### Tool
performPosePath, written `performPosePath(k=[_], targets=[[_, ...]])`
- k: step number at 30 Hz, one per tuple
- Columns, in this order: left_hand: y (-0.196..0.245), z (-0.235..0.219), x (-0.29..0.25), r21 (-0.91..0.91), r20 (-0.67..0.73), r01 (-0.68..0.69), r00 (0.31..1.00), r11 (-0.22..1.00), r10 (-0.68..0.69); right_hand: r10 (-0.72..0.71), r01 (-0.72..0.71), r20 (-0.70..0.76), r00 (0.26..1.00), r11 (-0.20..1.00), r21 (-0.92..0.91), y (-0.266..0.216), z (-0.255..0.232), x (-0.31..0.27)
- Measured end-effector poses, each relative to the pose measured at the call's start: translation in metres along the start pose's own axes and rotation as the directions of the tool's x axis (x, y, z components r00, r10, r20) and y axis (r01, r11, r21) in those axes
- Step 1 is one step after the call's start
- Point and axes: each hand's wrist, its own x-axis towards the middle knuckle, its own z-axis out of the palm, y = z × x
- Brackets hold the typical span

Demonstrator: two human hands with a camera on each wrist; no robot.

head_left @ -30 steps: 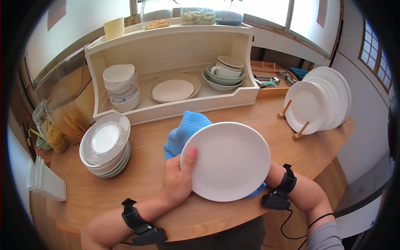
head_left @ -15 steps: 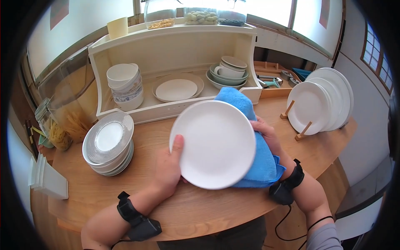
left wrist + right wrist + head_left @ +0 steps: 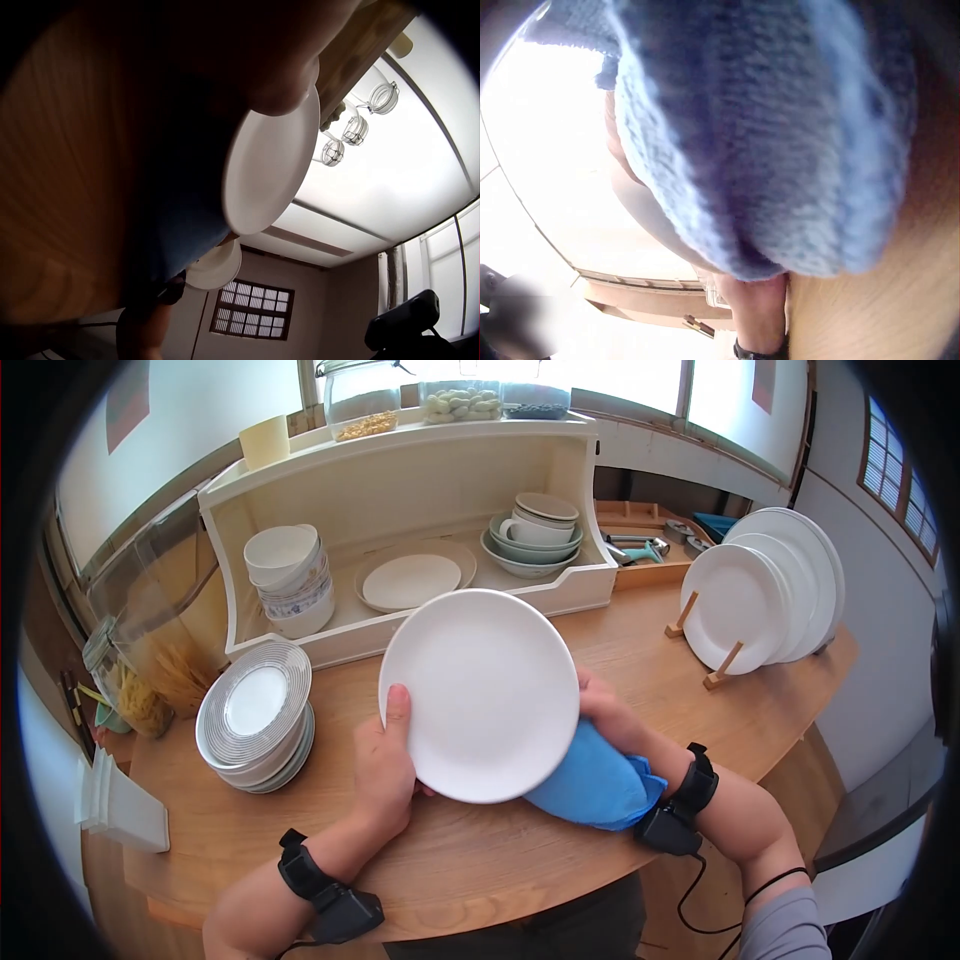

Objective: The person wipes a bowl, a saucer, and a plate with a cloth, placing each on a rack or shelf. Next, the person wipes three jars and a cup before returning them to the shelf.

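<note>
A round white plate (image 3: 480,695) is held up above the table, its face toward the head camera. My left hand (image 3: 385,775) grips it at the left edge, thumb on the face and fingers behind. Behind the plate's right edge, my right hand (image 3: 612,715) holds a blue cloth (image 3: 600,780); its fingertips are hidden by the plate. The cloth hangs below that hand and fills much of the right wrist view, its folds (image 3: 780,150) close to the camera. The left wrist view catches the plate (image 3: 274,165) from the side.
Stacked plates (image 3: 255,705) stand at the left, near white plastic containers (image 3: 125,805). Behind is a cream shelf (image 3: 400,490) with bowls (image 3: 290,580), a cup (image 3: 530,528) and plates (image 3: 412,580). At the right, white plates (image 3: 740,605) stand in a wooden rack (image 3: 722,665).
The plate has moved left and up, turned more toward the camera. The right hand came into view with the cloth beside the plate, then slid partly behind it; the cloth now shows lower right.
</note>
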Motion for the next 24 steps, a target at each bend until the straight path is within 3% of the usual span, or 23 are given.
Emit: performPosePath(k=[1, 3, 5, 7, 10, 12, 13, 15, 17, 19, 21, 23, 24], targets=[[-0.002, -0.002, 0.000, 0.017, 0.065, 0.030, 0.997, 0.999, -0.031, -0.001, 0.001, -0.001, 1.000, 1.000, 0.000, -0.007, 0.000, 0.000], [-0.004, -0.003, -0.003, 0.036, 0.127, 0.060, 0.990, 0.998, -0.064, -0.053, 0.051, 0.003, 0.999, 0.974, 0.222, -0.017, -0.005, -0.003], [-0.004, 0.004, -0.009, 0.110, 0.293, -0.067, 0.956, 0.992, 0.032, -0.073, 0.068, 0.011, 0.997, 0.965, 0.253, -0.015, -0.005, -0.007], [-0.003, 0.012, -0.013, 0.116, 0.320, -0.089, 0.946, 0.989, 0.047, -0.005, -0.045, -0.261, 0.965, 0.982, -0.182, -0.031, 0.030, -0.027], [-0.005, 0.017, -0.012, 0.075, 0.301, -0.169, 0.943, 0.983, 0.139, 0.060, -0.078, -0.146, 0.987, 0.989, -0.126, -0.006, 0.025, -0.022], [-0.002, 0.011, -0.008, 0.119, 0.125, -0.134, 0.985, 0.984, 0.119, 0.112, -0.114, -0.024, 0.993, 0.990, -0.078, 0.008, 0.020, -0.015], [0.001, 0.010, -0.005, 0.125, 0.139, -0.138, 0.983, 0.982, 0.120, 0.134, -0.132, 0.035, 0.990, 0.990, -0.055, 0.009, 0.022, -0.013], [0.005, 0.008, 0.004, -0.078, -0.056, -0.088, 0.995, 0.993, 0.084, 0.070, -0.070, 0.016, 0.997, 0.997, 0.017, 0.007, 0.022, -0.006], [0.004, -0.006, 0.012, -0.129, -0.059, -0.089, 0.995, 0.988, 0.082, 0.024, -0.080, 0.313, 0.950, 0.983, 0.166, 0.007, 0.007, 0.001], [0.006, -0.020, 0.017, -0.079, -0.004, -0.056, 0.998, 0.995, 0.056, -0.001, -0.058, 0.256, 0.967, 0.973, 0.223, 0.001, 0.000, 0.001], [0.006, -0.020, 0.020, -0.014, -0.047, -0.103, 0.994, 0.995, 0.103, 0.002, -0.043, 0.157, 0.988, 0.965, 0.257, 0.003, -0.013, 0.005], [0.005, -0.016, 0.019, 0.008, -0.044, -0.102, 0.994, 0.995, 0.103, -0.034, 0.017, 0.071, 0.997, 0.973, 0.229, 0.012, -0.017, 0.014], [0.006, -0.015, 0.017, 0.012, -0.038, -0.111, 0.993, 0.994, 0.112, -0.060, 0.056, 0.050, 0.997, 0.996, 0.073, 0.017, -0.017, 0.018]])
